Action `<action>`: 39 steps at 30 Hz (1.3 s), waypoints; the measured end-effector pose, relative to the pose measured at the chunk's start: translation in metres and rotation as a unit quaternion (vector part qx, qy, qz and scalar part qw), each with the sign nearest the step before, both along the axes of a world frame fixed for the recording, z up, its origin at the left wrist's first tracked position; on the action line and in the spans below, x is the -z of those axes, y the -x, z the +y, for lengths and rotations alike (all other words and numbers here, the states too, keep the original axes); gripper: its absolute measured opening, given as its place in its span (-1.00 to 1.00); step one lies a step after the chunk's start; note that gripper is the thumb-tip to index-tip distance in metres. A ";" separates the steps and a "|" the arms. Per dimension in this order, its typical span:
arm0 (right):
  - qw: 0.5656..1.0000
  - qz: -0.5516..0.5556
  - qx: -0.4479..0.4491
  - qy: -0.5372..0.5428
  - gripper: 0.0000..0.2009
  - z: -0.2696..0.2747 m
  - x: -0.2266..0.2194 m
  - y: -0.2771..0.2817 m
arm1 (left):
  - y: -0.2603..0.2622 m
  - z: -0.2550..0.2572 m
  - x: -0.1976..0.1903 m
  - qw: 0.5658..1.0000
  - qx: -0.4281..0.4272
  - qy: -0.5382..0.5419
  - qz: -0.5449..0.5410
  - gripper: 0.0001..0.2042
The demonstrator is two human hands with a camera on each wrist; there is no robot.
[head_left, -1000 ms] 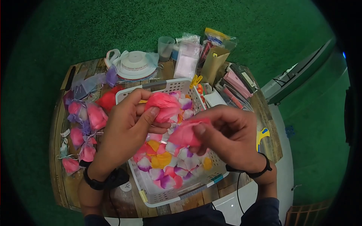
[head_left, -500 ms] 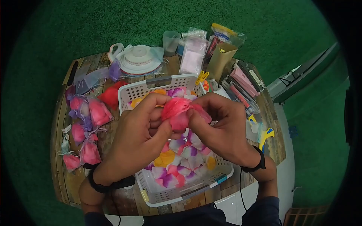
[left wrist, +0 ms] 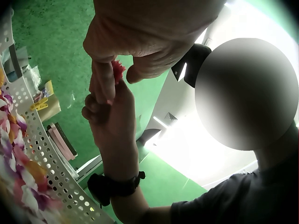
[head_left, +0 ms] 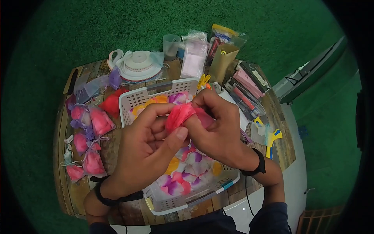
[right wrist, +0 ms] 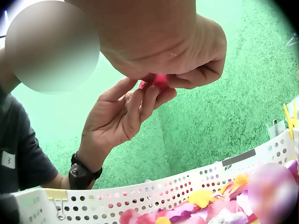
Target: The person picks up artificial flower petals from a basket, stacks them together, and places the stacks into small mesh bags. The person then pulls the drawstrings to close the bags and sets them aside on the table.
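Note:
Over a white perforated basket (head_left: 134,100) of mixed petals (head_left: 193,168), both hands meet at one bright pink gauzy pouch (head_left: 177,116) with a ruffled edge. My left hand (head_left: 150,142) holds it between thumb and fingers from the left side. With curled fingers, my right hand (head_left: 218,132) pinches pink petals (head_left: 205,118) at the pouch's right side, its thumb pressed in at the opening. Part of the pouch is hidden behind the fingers. From the left wrist view, only a frilly pink edge (left wrist: 118,70) shows between the hands.
Filled sheer pouches (head_left: 102,120) lie left of the basket, a red pouch (head_left: 112,102) beside it. Behind stand ribbon spools (head_left: 139,66), a plastic cup (head_left: 170,46) and packets (head_left: 193,58). A yellow clip (head_left: 203,81) sits on the basket rim; a yellow-handled tool (head_left: 273,141) lies right.
The right hand has brought its pink petals leftward from apart to the pouch in the left hand. Its thumb has since pushed further in at the pouch's opening.

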State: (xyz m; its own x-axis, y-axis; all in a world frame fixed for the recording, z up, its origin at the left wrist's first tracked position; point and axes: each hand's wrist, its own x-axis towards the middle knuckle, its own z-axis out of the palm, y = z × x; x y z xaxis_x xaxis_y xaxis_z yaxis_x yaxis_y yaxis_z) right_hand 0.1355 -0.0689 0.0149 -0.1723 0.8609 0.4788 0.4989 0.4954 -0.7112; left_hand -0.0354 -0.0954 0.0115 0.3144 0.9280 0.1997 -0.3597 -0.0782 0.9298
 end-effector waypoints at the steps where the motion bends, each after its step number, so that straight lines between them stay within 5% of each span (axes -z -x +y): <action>1: 1.000 0.002 -0.001 -0.015 -0.83 0.001 0.001 0.000 | 0.002 0.000 0.000 1.000 0.006 -0.015 0.008 -0.66; 9: 0.999 0.001 -0.012 -0.038 -0.86 -0.009 -0.014 0.004 | 0.013 0.004 -0.009 1.000 0.015 -0.018 -0.003 -0.67; 15: 0.990 0.054 -0.088 0.099 -0.91 -0.031 -0.042 -0.011 | 0.023 0.003 -0.018 0.999 0.006 -0.033 -0.015 -0.76; 17: 0.974 0.150 -0.095 0.140 -0.85 -0.047 -0.053 -0.014 | 0.024 0.002 -0.019 0.999 0.030 -0.010 -0.013 -0.76; 23: 0.987 0.053 -0.119 0.098 -0.77 -0.065 -0.070 -0.008 | 0.023 -0.006 -0.019 0.998 0.055 -0.016 0.004 -0.77; 26: 0.968 0.050 -0.119 0.217 -0.51 -0.053 -0.063 -0.006 | 0.020 -0.011 -0.016 0.996 0.062 -0.065 0.019 -0.75; 29: 0.967 -0.007 -0.056 0.249 -0.52 -0.051 -0.074 -0.003 | 0.022 -0.018 -0.021 0.987 0.053 -0.112 0.099 -0.76; 36: 0.972 -0.081 -0.063 0.211 -0.67 -0.045 -0.066 -0.009 | 0.031 -0.018 -0.028 0.982 0.098 -0.110 0.117 -0.77; 39: 0.986 -0.081 -0.092 0.114 -0.73 -0.045 -0.064 -0.008 | 0.035 -0.015 -0.029 0.981 0.129 -0.106 0.100 -0.76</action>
